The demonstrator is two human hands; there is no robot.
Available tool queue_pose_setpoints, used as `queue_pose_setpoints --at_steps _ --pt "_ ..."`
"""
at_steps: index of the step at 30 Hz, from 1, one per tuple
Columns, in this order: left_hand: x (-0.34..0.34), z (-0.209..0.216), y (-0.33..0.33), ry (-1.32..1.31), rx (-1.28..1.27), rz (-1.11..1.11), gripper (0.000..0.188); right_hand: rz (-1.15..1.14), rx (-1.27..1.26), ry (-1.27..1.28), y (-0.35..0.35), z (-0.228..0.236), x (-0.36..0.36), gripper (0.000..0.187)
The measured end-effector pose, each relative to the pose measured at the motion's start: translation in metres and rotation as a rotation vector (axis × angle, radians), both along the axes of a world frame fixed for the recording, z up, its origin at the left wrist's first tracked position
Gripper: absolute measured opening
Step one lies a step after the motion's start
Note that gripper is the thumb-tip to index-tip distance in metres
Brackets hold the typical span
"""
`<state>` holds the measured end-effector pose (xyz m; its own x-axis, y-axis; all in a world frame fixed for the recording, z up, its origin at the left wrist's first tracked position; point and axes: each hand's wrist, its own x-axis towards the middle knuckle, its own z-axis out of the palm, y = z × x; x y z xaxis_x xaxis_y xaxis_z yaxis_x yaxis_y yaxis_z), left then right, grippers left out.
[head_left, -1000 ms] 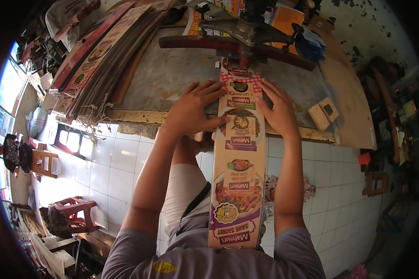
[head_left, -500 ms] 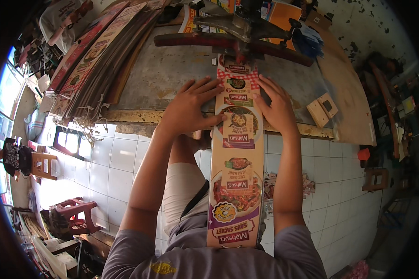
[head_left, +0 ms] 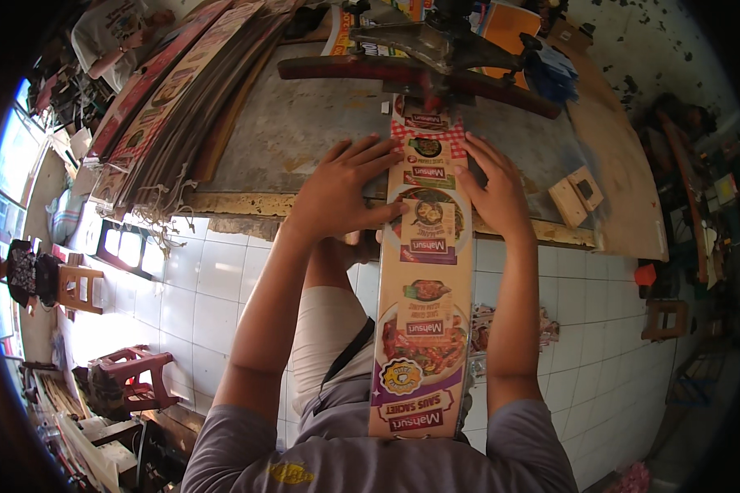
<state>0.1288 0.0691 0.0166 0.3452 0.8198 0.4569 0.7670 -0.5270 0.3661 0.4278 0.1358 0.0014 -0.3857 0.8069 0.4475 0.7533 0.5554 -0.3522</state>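
Observation:
A long printed cardboard strip (head_left: 423, 279) with pictures of food on a tan ground runs from my chest up onto the metal-topped table (head_left: 304, 107). Its far end lies beneath a dark clamp-like press (head_left: 427, 74) with a reddish crossbar. My left hand (head_left: 345, 185) rests flat at the strip's left edge, fingers stretched and thumb over its face. Along the right edge lies my right hand (head_left: 495, 185), its fingers extended and touching the border. Neither hand is wrapped round the strip. The strip's near end meets my shirt.
Stacked printed strips with string ends (head_left: 164, 107) fill the table's left side. A small wooden block with a slot (head_left: 575, 195) sits near the right front edge. Below stand a red plastic stool (head_left: 136, 378) and wooden stools. Another person (head_left: 115, 41) is at the far left.
The whole view has shifted slightly, so table, press and strip appear a little further right. Both hands keep their places along the strip's edges.

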Motion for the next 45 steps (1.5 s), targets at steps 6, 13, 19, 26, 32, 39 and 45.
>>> queue_pose_setpoints --at_steps 6,13,19,26,32,39,45 --pt "0.0001 -0.0004 -0.0004 0.002 -0.018 0.004 0.077 0.004 -0.012 0.01 -0.003 0.0035 -0.0009 0.051" --pt "-0.0005 -0.0019 0.0008 0.016 -0.013 0.002 0.079 0.002 -0.012 -0.001 -0.0015 0.0024 -0.0006 0.051" --pt "-0.0009 -0.0007 0.0006 0.018 -0.009 0.007 0.078 0.0 -0.014 0.005 -0.0015 0.0031 -0.0014 0.051" --pt "0.0007 0.0039 -0.0017 -0.009 -0.025 -0.006 0.078 -0.004 -0.024 0.0 -0.0016 0.0036 -0.0005 0.052" --pt "-0.0009 -0.0008 -0.0006 -0.007 0.004 -0.009 0.079 0.003 -0.021 -0.018 -0.002 0.0045 -0.0002 0.052" --pt "-0.0002 0.001 -0.0008 0.002 -0.004 -0.003 0.079 0.005 -0.044 -0.029 -0.0029 0.0068 -0.0012 0.052" --pt "0.0 -0.0011 -0.0001 0.013 -0.005 0.005 0.08 -0.004 -0.043 -0.041 -0.0022 0.0048 -0.0003 0.053"
